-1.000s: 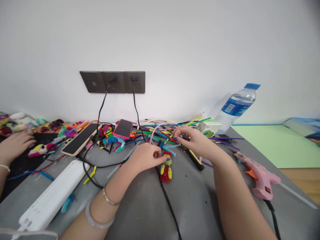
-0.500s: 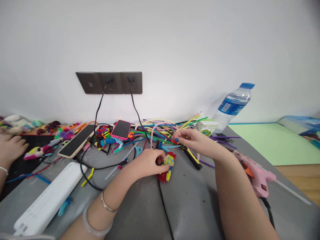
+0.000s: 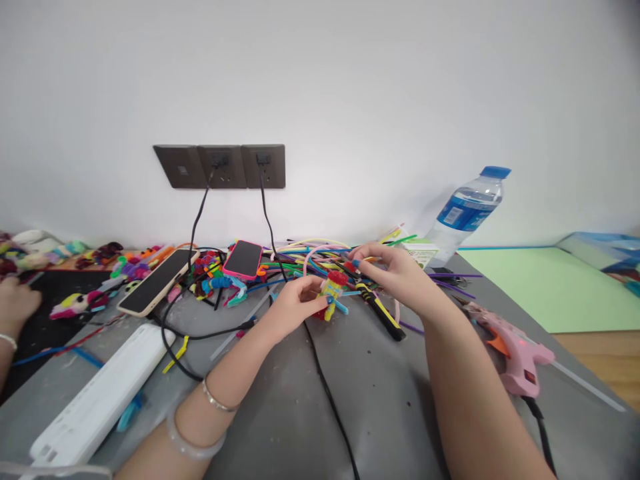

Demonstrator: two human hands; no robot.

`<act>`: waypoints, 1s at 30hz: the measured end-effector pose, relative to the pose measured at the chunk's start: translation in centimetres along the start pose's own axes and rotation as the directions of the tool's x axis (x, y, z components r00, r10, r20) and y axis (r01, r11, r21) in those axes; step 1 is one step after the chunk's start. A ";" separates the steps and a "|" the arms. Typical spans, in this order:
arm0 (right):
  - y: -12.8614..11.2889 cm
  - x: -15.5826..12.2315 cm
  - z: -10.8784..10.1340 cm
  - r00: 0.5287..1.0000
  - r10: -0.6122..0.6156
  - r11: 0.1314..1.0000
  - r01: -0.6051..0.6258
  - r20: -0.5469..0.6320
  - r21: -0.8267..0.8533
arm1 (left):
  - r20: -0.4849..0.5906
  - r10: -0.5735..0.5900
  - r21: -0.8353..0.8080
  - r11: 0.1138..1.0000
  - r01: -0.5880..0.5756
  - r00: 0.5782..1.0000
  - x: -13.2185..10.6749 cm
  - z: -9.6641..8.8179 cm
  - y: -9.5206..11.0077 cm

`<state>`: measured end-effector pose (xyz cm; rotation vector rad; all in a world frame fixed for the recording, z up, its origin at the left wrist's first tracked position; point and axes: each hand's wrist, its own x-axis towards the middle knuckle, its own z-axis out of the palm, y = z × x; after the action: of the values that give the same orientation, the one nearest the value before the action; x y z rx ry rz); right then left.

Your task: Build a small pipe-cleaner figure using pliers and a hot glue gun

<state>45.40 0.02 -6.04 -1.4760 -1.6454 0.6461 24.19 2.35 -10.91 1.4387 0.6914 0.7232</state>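
Note:
My left hand (image 3: 295,305) grips a small red and yellow pipe-cleaner figure (image 3: 331,291), lifted just above the grey table (image 3: 380,393). My right hand (image 3: 395,272) pinches at the red top of the figure with thumb and forefinger. Right behind both hands lies a heap of coloured pipe cleaners (image 3: 310,257). A black and yellow tool (image 3: 383,313) lies under my right wrist.
A pink glue gun (image 3: 513,350) lies at the right, a water bottle (image 3: 467,210) and small carton (image 3: 420,252) behind. Two phones (image 3: 243,258) (image 3: 157,281) charge from wall sockets (image 3: 220,166). A white power strip (image 3: 95,403) and black cables lie left. Another person's hand (image 3: 15,303) is at far left.
My left hand has picked the figure up off the table and tilted it toward my right hand, which has closed on its top. The other person's hand drew back left.

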 end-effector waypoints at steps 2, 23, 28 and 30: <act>-0.2 0.0 0.5 0.997 -0.076 0.996 0.074 -0.034 -0.054 | -0.003 0.006 0.017 1.000 -0.006 1.000 0.0 -0.1 0.0; -0.1 0.0 0.7 0.980 -0.189 0.978 0.193 0.065 -0.075 | -0.029 -0.008 0.090 0.996 0.011 1.000 0.0 0.0 0.4; -0.2 0.0 0.6 0.980 -0.180 0.981 0.185 0.084 -0.063 | -0.027 -0.006 0.096 0.995 0.009 1.000 0.0 -0.1 0.5; -0.2 0.0 0.6 0.980 -0.179 0.981 0.185 0.088 -0.063 | -0.027 -0.003 0.097 0.995 0.005 1.000 0.0 -0.1 0.6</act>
<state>44.78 0.09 -6.21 -1.3432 -1.8586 0.5578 24.08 2.41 -10.34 1.5179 0.7582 0.7150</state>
